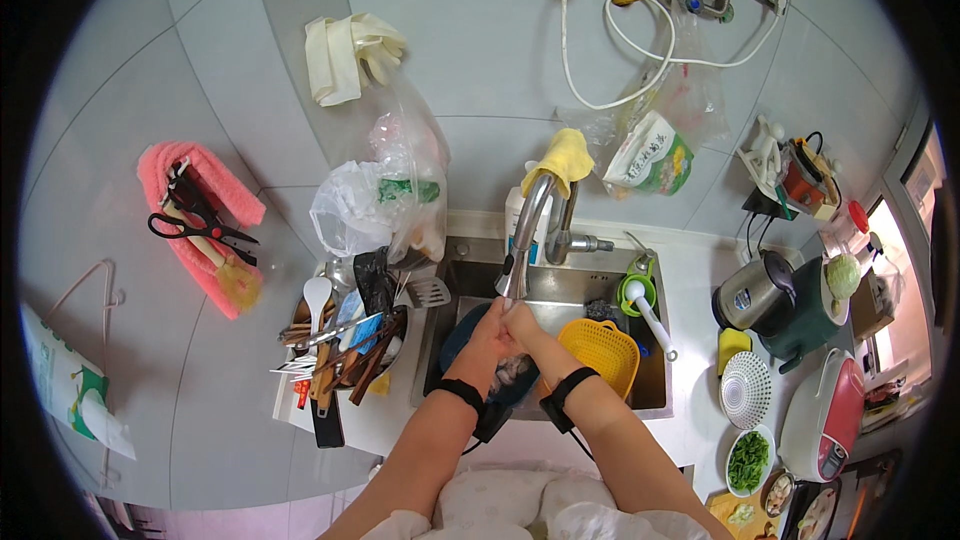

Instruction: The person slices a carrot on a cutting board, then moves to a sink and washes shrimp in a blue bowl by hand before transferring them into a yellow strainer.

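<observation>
My left hand (489, 336) and my right hand (522, 324) are pressed together just below the spout of the pull-down faucet (523, 255). Whether anything lies between their fingers is hidden. Under them, a dark blue basin (459, 337) stands in the stainless steel sink (551, 313). It holds some greyish-white, wet-looking food (511, 375), partly covered by my hands and wrists. To the right of my right wrist sits a yellow plastic colander (600, 352), also in the sink. A yellow cloth (559, 159) is draped over the faucet's top.
Left of the sink, a container is crowded with chopsticks, a white spoon (317, 292) and a slotted turner (427, 291). A green holder (636, 292) with a white-handled brush (654, 322) hangs at the sink's right. Beyond are an electric kettle (754, 292), rice cooker (821, 416) and chopped greens (748, 461).
</observation>
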{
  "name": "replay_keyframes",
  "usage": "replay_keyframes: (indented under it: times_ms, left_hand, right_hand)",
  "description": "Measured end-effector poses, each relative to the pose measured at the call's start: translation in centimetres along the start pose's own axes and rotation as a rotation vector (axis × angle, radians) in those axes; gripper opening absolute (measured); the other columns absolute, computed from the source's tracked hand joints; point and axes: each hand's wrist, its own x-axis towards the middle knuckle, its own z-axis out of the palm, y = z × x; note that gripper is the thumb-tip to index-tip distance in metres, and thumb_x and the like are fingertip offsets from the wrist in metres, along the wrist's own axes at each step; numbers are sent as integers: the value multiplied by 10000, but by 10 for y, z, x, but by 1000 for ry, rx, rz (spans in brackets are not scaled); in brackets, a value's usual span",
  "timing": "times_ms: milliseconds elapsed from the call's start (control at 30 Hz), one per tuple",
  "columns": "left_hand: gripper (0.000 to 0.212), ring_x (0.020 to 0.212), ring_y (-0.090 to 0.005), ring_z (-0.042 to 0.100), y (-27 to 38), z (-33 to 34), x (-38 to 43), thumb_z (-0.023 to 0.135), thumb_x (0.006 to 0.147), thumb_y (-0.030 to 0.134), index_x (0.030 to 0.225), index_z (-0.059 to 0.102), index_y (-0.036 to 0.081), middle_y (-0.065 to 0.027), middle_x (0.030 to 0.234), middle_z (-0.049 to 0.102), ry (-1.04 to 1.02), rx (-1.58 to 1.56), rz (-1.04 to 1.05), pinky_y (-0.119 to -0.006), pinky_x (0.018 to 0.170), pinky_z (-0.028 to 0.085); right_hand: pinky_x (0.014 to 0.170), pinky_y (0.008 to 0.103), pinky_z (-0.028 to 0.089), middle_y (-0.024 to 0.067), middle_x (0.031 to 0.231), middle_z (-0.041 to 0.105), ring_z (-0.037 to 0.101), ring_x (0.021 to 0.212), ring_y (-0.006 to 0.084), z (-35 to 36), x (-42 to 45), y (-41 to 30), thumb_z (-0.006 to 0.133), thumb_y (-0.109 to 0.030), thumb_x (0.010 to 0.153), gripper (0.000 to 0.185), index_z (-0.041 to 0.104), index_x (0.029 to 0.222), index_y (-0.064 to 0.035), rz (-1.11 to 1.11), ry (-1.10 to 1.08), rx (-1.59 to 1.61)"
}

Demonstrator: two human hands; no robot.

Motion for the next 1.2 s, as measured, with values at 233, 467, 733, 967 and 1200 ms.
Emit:
replay_keyframes:
  times_ms: [233,467,733,967,1200]
  left_hand:
    - [253,622,-147,555,2,-26,14,630,796,364,792,559,121,13,702,568,-189,45,245,-319,542,476]
    - [253,690,-163,563,14,-11,-20,606,818,303,890,567,64,-37,778,576,39,843,412,-301,622,465]
    - [508,856,-149,555,20,8,-39,727,712,131,1136,494,-26,-70,934,586,243,1058,1109,-278,742,451]
    - [588,852,-175,595,24,34,-56,725,729,212,1180,463,-61,-96,940,629,237,1118,1159,-294,764,457]
    - [467,780,-152,591,39,36,-60,718,728,164,1101,540,-52,-75,862,639,278,1143,1271,-286,712,458]
  right_hand:
    - [448,356,455,137,706,565,562,563,228,-7,-26,-19,435,13,823,157,537,942,17,-291,-182,-208]
    - [752,295,466,100,880,622,576,870,190,-53,-26,2,484,-3,811,249,589,1037,-4,-390,-493,140]
    - [783,282,455,87,948,657,597,869,175,-108,-28,43,601,-136,777,253,664,1020,-105,-250,-358,-515]
    - [792,317,459,120,963,651,601,906,234,-135,-18,61,614,-206,752,251,669,958,-74,-407,-348,-661]
    - [693,320,436,76,904,622,558,780,211,-175,18,13,603,-190,767,252,646,971,-48,-182,-162,-229]
